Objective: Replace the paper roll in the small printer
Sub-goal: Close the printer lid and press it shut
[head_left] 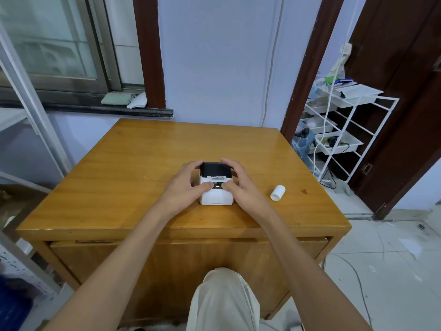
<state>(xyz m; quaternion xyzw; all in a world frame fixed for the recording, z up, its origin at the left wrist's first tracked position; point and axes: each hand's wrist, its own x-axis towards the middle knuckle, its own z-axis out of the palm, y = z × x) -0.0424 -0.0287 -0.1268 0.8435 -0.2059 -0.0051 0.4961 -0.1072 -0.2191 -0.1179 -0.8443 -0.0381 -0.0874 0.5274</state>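
A small white printer (216, 194) with a black lid sits on the wooden table (133, 168), near its front edge. My left hand (188, 182) grips the printer's left side, thumb on the white top, fingers at the black lid. My right hand (241, 182) holds the right side the same way, thumb by the small lit display. The lid looks closed. A white paper roll (278, 193) lies on its side on the table, to the right of my right hand and apart from it.
A white wire rack (353, 130) with trays and cables stands to the right of the table, by a dark wooden door. A window sill with cloths runs behind the table on the left. My knee shows below the table's front.
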